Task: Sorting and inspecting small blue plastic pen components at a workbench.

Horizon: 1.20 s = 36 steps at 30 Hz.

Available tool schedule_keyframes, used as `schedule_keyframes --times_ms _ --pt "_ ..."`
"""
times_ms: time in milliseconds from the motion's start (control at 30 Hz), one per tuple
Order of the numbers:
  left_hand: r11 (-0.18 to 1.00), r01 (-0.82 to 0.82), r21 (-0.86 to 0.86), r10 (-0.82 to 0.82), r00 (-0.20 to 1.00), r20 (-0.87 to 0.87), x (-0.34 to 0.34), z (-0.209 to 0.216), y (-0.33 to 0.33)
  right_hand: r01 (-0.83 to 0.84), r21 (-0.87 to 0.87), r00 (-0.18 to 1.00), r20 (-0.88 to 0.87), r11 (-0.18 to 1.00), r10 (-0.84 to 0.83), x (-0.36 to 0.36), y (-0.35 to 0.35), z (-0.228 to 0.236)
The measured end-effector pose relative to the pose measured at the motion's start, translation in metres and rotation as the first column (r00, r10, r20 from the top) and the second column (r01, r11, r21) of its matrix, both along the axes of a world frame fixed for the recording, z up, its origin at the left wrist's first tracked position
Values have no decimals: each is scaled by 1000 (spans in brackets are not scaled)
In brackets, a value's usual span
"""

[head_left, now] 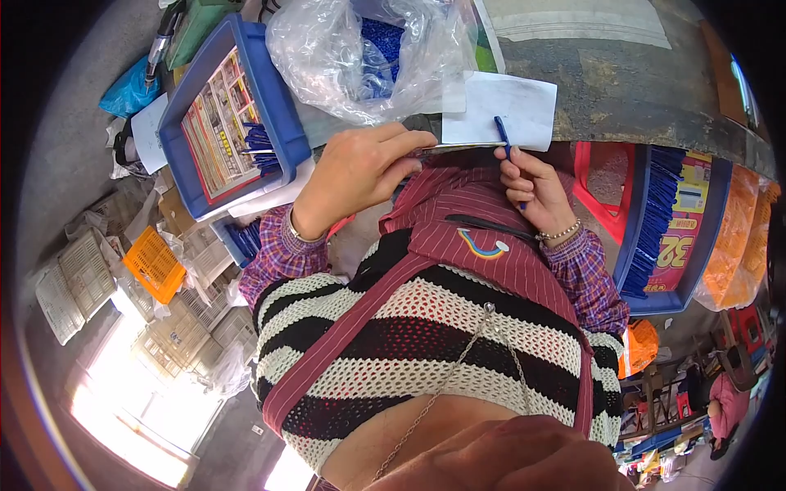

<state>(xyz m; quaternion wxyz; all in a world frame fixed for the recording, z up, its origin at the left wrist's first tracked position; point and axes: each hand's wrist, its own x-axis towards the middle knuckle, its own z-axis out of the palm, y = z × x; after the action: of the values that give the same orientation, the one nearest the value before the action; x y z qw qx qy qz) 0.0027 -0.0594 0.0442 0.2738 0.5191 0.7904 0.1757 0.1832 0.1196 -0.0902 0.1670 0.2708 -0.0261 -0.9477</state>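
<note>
Left hand (360,168) pinches one end of a thin metal rod (463,146) just below the white paper sheet (499,106) on the counter (622,82); right hand (532,184), below the sheet's lower edge, grips a blue pen barrel (502,135) that rises over the sheet. Left of the sheet lie a clear plastic bag (360,57) and a blue tray (246,114); a second blue tray (671,221) sits right.

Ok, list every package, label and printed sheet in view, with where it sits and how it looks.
Clear plastic bag: top centre on the table, crumpled, blue parts inside.
White paper sheet: table edge, just above the hands, rectangular.
Printed sheet: lining the blue tray at upper left, multicoloured.
Yellow-and-red printed sheet: lining the blue tray at right.
Blue plastic bag: far upper left, crumpled.
</note>
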Motion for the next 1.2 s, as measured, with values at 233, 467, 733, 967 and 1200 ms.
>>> schedule_keyframes --times_ms 233,467,733,967,1200 --pt "1000 -7 26 8 1000 -23 1 -3 -1 2 27 1000 -8 1000 -2 0 0 1" --pt "1000 -8 18 8 999 -34 2 -1 -2 6 44 1000 7 999 -6 1 -1 2" --pt "1000 0 22 2 998 -61 1 1 0 15 75 1000 -3 997 -14 1 -1 4" --pt "999 30 12 -29 993 -111 1 2 1 10 108 1000 5 994 -11 0 -1 6" --pt "999 21 33 -18 995 -93 1 4 1 16 87 1000 1 996 -16 1 -1 4"
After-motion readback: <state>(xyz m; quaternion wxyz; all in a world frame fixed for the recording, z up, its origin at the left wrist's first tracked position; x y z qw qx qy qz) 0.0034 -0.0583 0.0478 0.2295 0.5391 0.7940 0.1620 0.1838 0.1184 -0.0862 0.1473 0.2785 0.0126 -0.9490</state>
